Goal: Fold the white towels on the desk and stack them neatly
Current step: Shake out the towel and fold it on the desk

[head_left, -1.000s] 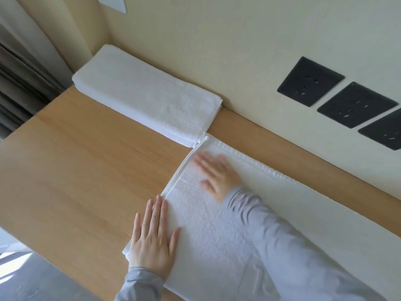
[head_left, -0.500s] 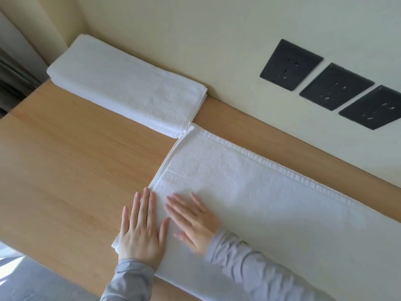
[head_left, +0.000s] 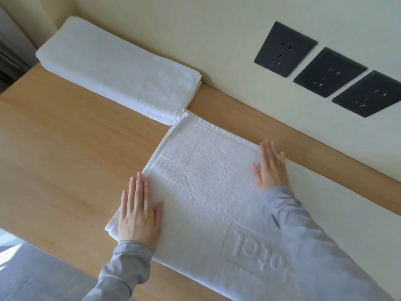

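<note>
- Towel, white, lies spread flat on the table in front of you. It runs from the middle off to the right, where it leaves the view.
- Its hemmed far edge runs along the wall, with a strip of bare wood between them. The left edge seems to show two layers, one on the other.
- A boxed, embossed word shows in the cloth near you, partly hidden under your right sleeve.
- Your left hand lies flat on the towel's near left corner, fingers straight and close together, pointing away from you. The palm rests on the cloth and grips nothing.
- Your right hand is also flat, with fingers stretched out. It rests on the towel just short of the far hem, well apart from the left. It is slightly blurred and holds nothing.
- Both arms wear grey sleeves.
- A folded towel stack sits at the far left against the wall. Its near right corner touches the far left corner of the spread towel.
- Three black socket plates sit in a row on the wall at the far right.
- A grey surface shows below the table's near left edge.
</note>
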Tool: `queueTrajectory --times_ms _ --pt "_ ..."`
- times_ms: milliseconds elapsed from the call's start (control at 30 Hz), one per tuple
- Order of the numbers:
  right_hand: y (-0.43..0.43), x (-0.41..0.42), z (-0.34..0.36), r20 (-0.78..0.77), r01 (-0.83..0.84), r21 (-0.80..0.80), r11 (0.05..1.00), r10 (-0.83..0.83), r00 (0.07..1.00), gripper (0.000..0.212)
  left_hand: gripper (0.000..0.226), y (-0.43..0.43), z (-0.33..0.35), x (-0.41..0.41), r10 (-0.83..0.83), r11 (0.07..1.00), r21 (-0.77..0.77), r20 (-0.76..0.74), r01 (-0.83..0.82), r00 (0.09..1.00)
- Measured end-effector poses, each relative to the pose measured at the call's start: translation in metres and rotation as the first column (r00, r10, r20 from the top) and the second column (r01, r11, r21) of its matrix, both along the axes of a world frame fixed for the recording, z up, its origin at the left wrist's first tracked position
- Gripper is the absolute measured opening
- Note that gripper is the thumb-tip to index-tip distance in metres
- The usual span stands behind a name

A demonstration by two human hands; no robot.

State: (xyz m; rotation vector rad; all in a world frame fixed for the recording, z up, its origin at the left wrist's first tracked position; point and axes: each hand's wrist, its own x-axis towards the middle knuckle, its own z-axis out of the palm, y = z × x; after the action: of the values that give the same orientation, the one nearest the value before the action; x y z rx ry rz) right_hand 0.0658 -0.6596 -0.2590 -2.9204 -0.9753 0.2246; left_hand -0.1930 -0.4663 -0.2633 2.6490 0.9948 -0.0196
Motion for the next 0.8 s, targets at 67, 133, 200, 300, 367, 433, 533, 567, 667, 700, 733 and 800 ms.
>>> queueTrajectory --times_ms 67,133,200,300,367,433,533,567,667,700,733,800 --pt "0.008 -0.046 0.005 0.026 -0.15 0.082 0.985 0.148 0.989 0.061 0.065 -0.018 0.01 0.015 -0.045 0.999 -0.011 0.053 0.045 0.998" --pt "0.008 -0.098 0.001 0.053 -0.304 0.102 0.947 0.3 0.952 0.054 0.061 -0.046 0.017 0.032 -0.132 0.99 -0.044 0.091 0.137 0.987" --pt "0.0 -0.141 -0.011 0.045 -0.446 0.04 0.894 0.444 0.895 0.051 0.059 -0.074 0.019 0.045 -0.192 0.977 -0.076 0.077 0.197 0.979" --pt "-0.022 -0.163 -0.023 0.01 -0.557 -0.039 0.83 0.558 0.83 0.05 0.062 -0.092 0.012 0.048 -0.214 0.971 -0.104 0.004 0.213 0.977" --pt "-0.037 -0.145 -0.023 0.013 -0.609 -0.018 0.793 0.609 0.793 0.05 0.067 -0.091 0.004 0.045 -0.262 0.964 -0.061 -0.035 0.26 0.964" --pt "-0.053 -0.112 -0.021 0.008 -0.63 -0.024 0.776 0.63 0.776 0.054 0.069 -0.089 -0.004 0.042 -0.286 0.958 -0.029 -0.037 0.285 0.958" --pt "-0.085 -0.043 -0.015 0.025 -0.482 -0.064 0.874 0.485 0.874 0.059 0.071 -0.091 -0.011 0.042 -0.258 0.966 -0.003 -0.035 0.258 0.965" --pt "-0.097 -0.019 -0.013 0.027 -0.405 -0.088 0.91 0.408 0.912 0.06 0.071 -0.092 -0.012 0.042 -0.252 0.968 0.013 -0.041 0.252 0.967" --pt "-0.133 0.039 -0.012 0.0 -0.153 -0.107 0.982 0.154 0.988 0.065 0.073 -0.094 -0.012 0.043 -0.243 0.968 0.052 -0.051 0.246 0.969" --pt "-0.143 0.053 -0.013 -0.013 -0.082 -0.1 0.992 0.081 0.997 0.068 0.073 -0.095 -0.011 0.044 -0.237 0.969 0.062 -0.052 0.24 0.97" --pt "-0.15 0.063 -0.015 -0.026 -0.031 -0.097 0.995 0.028 0.999 0.073 0.073 -0.096 -0.01 0.045 -0.229 0.97 0.071 -0.059 0.233 0.972" --pt "-0.153 0.072 -0.015 -0.051 0.013 -0.11 0.994 -0.019 0.999 0.079 0.076 -0.1 -0.006 0.046 -0.209 0.973 0.086 -0.088 0.216 0.974"
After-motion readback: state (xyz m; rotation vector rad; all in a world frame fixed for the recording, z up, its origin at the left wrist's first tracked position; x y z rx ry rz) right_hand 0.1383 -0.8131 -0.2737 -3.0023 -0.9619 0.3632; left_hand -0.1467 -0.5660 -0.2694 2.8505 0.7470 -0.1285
